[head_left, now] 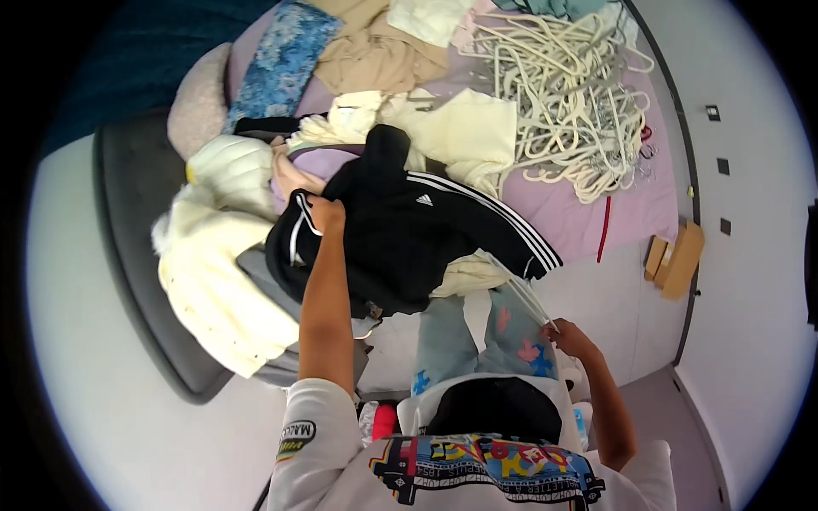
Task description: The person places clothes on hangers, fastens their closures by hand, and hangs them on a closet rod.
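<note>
A black garment with three white stripes lies spread over the near part of the bed. My left hand grips its collar or edge at the left, beside the white piping. At the right, my right hand is closed on a white hanger, whose far end reaches the garment's lower edge near a cream cloth. Part of the hanger may be hidden by the cloth.
Many white hangers lie heaped at the back right of the pink sheet. Cream clothes are piled at the left, beside the dark headboard. Cardboard boxes stand at the right, and a red strip lies nearer.
</note>
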